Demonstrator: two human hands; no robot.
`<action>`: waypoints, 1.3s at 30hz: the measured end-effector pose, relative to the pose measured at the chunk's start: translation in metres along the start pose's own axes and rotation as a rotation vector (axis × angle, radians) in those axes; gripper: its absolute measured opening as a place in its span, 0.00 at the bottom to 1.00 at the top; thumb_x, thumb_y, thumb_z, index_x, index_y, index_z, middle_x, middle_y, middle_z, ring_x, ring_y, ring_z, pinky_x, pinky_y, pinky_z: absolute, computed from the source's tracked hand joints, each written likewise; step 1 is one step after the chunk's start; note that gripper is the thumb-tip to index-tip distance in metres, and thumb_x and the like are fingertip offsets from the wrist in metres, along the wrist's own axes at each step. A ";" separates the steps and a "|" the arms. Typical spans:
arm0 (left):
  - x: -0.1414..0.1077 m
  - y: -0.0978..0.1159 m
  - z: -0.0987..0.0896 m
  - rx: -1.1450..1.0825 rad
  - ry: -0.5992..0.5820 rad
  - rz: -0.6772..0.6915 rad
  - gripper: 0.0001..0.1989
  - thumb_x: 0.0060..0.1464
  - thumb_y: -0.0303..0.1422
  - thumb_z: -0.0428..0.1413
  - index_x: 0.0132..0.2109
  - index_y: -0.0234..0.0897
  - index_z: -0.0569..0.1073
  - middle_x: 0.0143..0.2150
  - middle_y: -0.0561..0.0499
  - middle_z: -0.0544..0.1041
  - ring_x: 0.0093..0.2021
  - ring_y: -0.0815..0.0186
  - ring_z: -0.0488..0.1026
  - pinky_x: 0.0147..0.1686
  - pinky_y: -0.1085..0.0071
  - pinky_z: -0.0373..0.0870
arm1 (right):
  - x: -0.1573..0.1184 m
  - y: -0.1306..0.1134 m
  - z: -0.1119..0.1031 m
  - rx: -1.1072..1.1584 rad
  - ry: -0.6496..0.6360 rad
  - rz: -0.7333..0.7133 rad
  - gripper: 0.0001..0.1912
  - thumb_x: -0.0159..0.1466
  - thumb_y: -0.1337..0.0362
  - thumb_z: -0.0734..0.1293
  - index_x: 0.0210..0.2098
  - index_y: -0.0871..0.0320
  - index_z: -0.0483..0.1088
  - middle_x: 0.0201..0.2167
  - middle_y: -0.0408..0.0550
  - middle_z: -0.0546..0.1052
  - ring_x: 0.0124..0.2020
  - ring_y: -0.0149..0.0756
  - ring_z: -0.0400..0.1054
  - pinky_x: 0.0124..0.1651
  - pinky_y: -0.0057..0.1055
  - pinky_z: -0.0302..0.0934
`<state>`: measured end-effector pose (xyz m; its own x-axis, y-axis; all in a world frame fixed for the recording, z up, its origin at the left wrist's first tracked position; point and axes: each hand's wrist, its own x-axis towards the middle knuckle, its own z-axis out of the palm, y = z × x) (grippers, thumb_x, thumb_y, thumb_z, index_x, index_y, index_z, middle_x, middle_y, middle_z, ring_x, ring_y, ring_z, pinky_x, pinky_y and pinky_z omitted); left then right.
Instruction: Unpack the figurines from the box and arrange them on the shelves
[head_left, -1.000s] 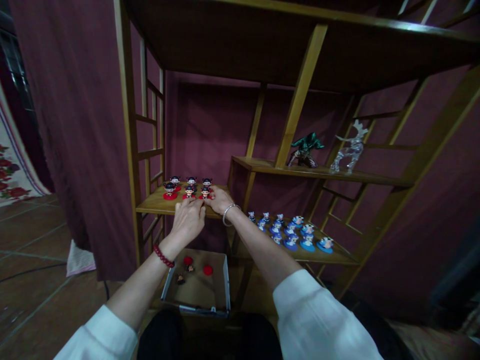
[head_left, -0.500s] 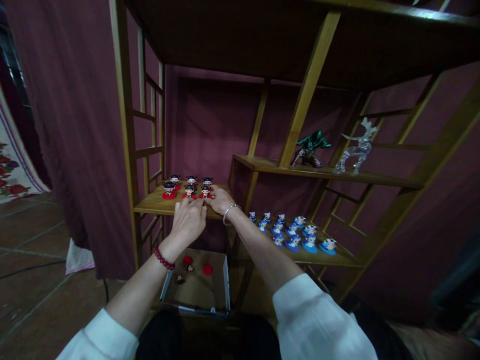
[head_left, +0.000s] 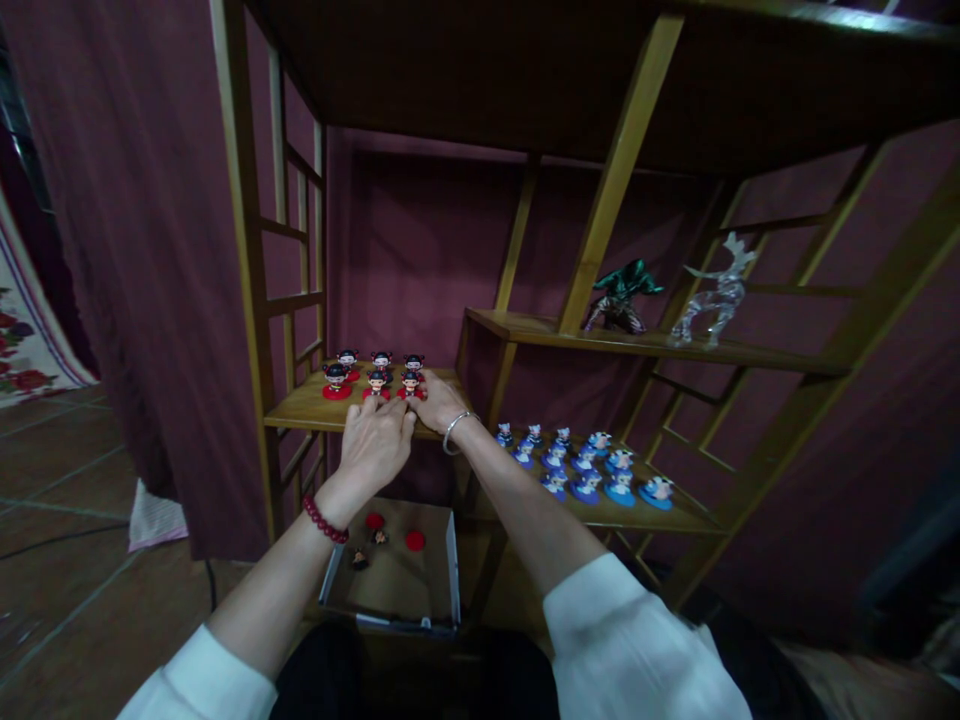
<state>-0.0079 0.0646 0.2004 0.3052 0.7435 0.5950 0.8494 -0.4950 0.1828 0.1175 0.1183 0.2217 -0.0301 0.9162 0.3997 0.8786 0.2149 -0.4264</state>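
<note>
Small red-based figurines with black hair buns stand in two rows on the left wooden shelf (head_left: 300, 408). My right hand (head_left: 439, 402) is closed at the right side of the front right figurine (head_left: 410, 383), its fingertips against the red base. Just left of it, my left hand (head_left: 377, 437) reaches over the shelf's front edge. Its fingers stretch apart toward the bases of that figurine and the front middle figurine (head_left: 377, 382), partly covering them. The front left figurine (head_left: 336, 382) stands apart from both hands.
Below the shelf, an open box (head_left: 405, 590) holds red discs (head_left: 415, 541) and small figurine parts (head_left: 360, 559). Several blue and purple figurines (head_left: 586, 485) fill the lower right shelf. Above them stand a green figure (head_left: 626, 295) and a clear deer (head_left: 712, 300). A curtain (head_left: 150, 250) hangs left.
Both hands stay at the front right figurine with hardly any movement. The view has shifted very slightly; the figurines keep their places.
</note>
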 end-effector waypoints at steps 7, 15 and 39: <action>0.000 0.000 0.000 -0.010 0.004 -0.011 0.16 0.58 0.35 0.39 0.44 0.38 0.70 0.44 0.45 0.75 0.47 0.58 0.63 0.41 0.62 0.56 | -0.001 0.001 0.000 0.007 0.003 0.009 0.21 0.55 0.63 0.66 0.48 0.55 0.63 0.39 0.47 0.76 0.40 0.38 0.70 0.42 0.30 0.60; 0.000 -0.002 0.000 -0.030 -0.001 -0.007 0.16 0.58 0.36 0.40 0.44 0.39 0.70 0.44 0.47 0.75 0.47 0.57 0.63 0.40 0.62 0.56 | -0.004 -0.002 -0.002 -0.016 0.035 0.025 0.20 0.55 0.62 0.66 0.47 0.54 0.64 0.39 0.46 0.76 0.40 0.37 0.69 0.40 0.29 0.60; -0.031 -0.024 0.023 -0.381 0.391 0.138 0.14 0.54 0.26 0.45 0.44 0.37 0.72 0.44 0.49 0.75 0.46 0.65 0.67 0.48 0.64 0.62 | -0.044 0.002 0.009 0.134 0.432 -0.238 0.18 0.60 0.61 0.61 0.49 0.59 0.62 0.41 0.51 0.74 0.40 0.36 0.67 0.46 0.36 0.60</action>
<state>-0.0275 0.0637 0.1593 0.1593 0.4741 0.8660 0.5755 -0.7573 0.3088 0.1161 0.0815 0.1963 0.0026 0.6195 0.7850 0.8019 0.4677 -0.3718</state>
